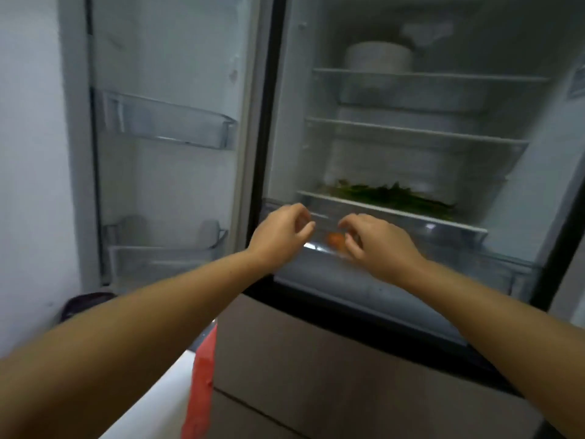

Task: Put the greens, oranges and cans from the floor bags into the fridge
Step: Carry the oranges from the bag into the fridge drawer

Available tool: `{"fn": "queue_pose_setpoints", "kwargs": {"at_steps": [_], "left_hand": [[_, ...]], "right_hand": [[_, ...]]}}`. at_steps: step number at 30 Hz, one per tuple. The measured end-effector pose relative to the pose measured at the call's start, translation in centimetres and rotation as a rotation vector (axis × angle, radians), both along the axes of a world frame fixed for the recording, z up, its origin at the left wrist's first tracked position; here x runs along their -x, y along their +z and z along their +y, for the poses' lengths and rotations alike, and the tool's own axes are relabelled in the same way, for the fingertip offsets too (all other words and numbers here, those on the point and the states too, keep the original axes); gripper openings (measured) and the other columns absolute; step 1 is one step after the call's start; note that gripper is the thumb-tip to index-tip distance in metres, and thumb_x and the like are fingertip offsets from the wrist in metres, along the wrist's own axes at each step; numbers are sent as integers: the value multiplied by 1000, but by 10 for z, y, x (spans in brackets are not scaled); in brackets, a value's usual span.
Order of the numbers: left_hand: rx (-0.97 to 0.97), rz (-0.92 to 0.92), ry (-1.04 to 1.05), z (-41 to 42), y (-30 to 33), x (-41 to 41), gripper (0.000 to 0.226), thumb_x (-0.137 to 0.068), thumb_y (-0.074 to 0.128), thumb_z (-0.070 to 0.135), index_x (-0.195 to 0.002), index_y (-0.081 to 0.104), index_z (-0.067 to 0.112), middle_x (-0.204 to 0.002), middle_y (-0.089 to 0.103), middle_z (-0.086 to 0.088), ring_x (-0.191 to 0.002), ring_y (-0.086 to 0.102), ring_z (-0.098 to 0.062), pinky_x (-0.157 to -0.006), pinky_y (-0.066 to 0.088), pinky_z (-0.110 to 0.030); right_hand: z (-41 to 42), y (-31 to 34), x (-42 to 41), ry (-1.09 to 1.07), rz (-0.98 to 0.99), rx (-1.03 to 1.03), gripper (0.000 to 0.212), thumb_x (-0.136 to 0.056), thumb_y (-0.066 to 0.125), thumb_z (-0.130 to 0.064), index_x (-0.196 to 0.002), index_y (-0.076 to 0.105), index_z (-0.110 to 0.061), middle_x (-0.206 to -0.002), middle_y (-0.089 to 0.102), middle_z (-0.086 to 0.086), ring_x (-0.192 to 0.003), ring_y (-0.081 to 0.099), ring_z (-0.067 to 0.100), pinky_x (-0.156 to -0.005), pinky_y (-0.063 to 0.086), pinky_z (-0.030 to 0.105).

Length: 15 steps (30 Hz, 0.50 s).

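Note:
The fridge stands open in front of me. A bunch of greens [392, 196] lies on the lowest glass shelf [411, 215]. Below it is a clear drawer [474, 258], and an orange [335, 239] shows inside it at the front left. My left hand [281, 237] and my right hand [376, 243] are stretched out side by side at the drawer's front edge, fingers loosely curled, holding nothing. The orange sits between the two hands, just left of my right fingers. No cans are in view.
The open fridge door [164, 153] on the left carries clear bins [167, 123]. A white pot [378, 57] sits on the top shelf. A red bag [202, 378] and a white surface [152, 403] lie low by my left arm. A dark object [85, 304] sits on the floor at left.

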State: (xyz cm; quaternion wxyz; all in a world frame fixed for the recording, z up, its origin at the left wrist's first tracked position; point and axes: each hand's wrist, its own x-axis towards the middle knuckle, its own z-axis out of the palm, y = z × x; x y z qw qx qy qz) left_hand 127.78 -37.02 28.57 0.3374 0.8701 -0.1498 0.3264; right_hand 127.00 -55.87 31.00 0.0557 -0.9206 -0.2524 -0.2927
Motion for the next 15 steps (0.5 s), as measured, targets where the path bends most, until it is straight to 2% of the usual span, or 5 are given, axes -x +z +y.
{"fn": "queue_pose_setpoints", "kwargs": {"at_steps": [5, 9, 12, 15], "left_hand": [[89, 239, 207, 56, -96, 75, 14, -88, 58, 25, -92, 64, 12, -88, 67, -8, -84, 61, -25, -75, 49, -34], [148, 409, 358, 113, -164, 142, 15, -88, 56, 24, -91, 64, 11, -87, 66, -6, -82, 59, -24, -71, 44, -31], [185, 508, 485, 165, -208, 206, 17, -89, 54, 28, -92, 64, 14, -82, 60, 1, -83, 59, -23, -70, 45, -32], [209, 589, 622, 227, -237, 277, 20, -91, 51, 30, -97, 62, 15, -90, 63, -1, -84, 58, -21, -75, 50, -36]], "right_hand": [[64, -105, 45, 102, 217, -27, 29, -94, 46, -25, -122, 54, -21, -118, 60, 2, -102, 60, 26, -77, 47, 36], [132, -171, 89, 219, 369, -59, 28, -92, 48, -22, -119, 57, -21, -119, 61, 3, -103, 60, 25, -83, 50, 39], [188, -205, 126, 334, 440, 37, 30, -90, 47, -24, -118, 56, -24, -121, 61, 2, -107, 59, 28, -85, 50, 39], [261, -229, 167, 442, 472, 138, 34, -91, 45, -24, -124, 53, -24, -121, 60, 0, -107, 58, 25, -80, 47, 35]]}}
